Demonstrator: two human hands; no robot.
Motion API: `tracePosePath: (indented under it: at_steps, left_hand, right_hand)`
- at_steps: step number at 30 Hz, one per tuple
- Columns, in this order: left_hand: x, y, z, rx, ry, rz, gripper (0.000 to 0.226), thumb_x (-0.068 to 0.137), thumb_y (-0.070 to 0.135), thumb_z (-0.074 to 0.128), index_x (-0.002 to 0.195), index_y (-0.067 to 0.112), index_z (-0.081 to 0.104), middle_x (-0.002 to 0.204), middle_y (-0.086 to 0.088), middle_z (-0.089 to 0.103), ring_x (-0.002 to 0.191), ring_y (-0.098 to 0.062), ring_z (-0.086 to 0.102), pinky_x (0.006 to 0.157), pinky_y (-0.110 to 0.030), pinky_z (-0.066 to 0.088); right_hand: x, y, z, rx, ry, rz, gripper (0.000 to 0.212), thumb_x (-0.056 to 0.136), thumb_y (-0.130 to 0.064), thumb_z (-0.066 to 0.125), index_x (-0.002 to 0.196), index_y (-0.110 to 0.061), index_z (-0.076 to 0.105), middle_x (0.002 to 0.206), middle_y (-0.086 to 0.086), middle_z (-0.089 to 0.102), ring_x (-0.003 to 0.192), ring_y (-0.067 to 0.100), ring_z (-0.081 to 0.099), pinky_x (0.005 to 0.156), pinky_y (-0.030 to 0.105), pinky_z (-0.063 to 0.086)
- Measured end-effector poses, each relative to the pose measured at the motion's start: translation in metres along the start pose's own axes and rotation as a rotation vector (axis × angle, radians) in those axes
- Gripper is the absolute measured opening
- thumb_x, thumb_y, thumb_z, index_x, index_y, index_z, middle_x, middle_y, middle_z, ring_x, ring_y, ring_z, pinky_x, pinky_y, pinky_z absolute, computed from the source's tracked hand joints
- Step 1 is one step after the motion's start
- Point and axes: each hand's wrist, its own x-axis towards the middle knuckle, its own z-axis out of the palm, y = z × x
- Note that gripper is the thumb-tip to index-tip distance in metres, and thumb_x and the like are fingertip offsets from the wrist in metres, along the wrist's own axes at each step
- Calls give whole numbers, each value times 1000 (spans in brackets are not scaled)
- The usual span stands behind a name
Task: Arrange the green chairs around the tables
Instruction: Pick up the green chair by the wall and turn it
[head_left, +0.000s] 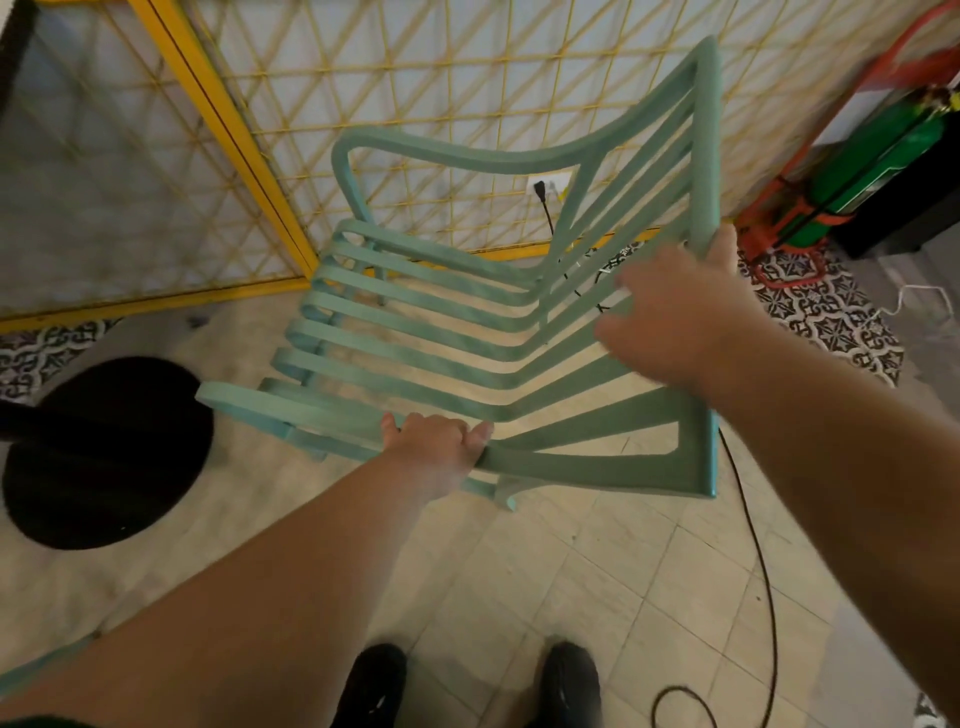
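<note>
Gripping the near armrest of the green chair (571, 469) at lower centre with the left hand (436, 441), fingers curled over it. Clasping the backrest's top rail right of centre with the blurred right hand (675, 317). Holding it tilted mid-frame, before the yellow lattice screen (415, 78), over the tiled floor (597, 571).

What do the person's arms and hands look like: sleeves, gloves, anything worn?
The left hand and right hand are ungloved, and the arms are bare to the frame edge, no sleeves showing. No watch, band or ring shows, though the right hand is motion-blurred.
</note>
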Motion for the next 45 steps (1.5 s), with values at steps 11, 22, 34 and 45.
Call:
tracePosePath:
  at_steps: [11, 22, 34, 45]
  left_hand:
    - [15, -83, -6, 144, 225, 82, 95, 55, 109, 7, 68, 29, 56, 70, 8, 58, 77, -20, 52, 103, -58, 29]
    - [23, -101, -7, 248, 200, 116, 101, 53, 108, -2, 67, 27, 56, 67, 3, 57, 67, -15, 47, 79, -46, 26]
    - [25, -97, -14, 237, 135, 119, 104, 48, 109, -5, 74, 29, 58, 71, 4, 61, 69, -13, 49, 79, -46, 24]
    - [10, -82, -7, 227, 135, 73, 100, 51, 105, -5, 77, 30, 57, 77, 4, 61, 78, -18, 54, 88, -48, 34]
  right_hand:
    - [-92, -72, 76, -61, -242, -239, 39, 99, -52, 39, 113, -21, 57, 104, 5, 57, 104, 28, 52, 89, 44, 42]
    - [-73, -78, 120, -234, -89, -265, 19, 95, -16, 46, 107, -21, 60, 100, 0, 66, 80, 21, 52, 71, 36, 35]
    - [-68, -79, 120, -249, -55, -288, 12, 95, -18, 52, 96, -22, 64, 80, -1, 55, 73, 23, 50, 68, 37, 37]
    - [-61, -62, 120, -269, -48, -337, 10, 92, -14, 55, 90, -20, 63, 72, -2, 54, 71, 24, 53, 68, 37, 41]
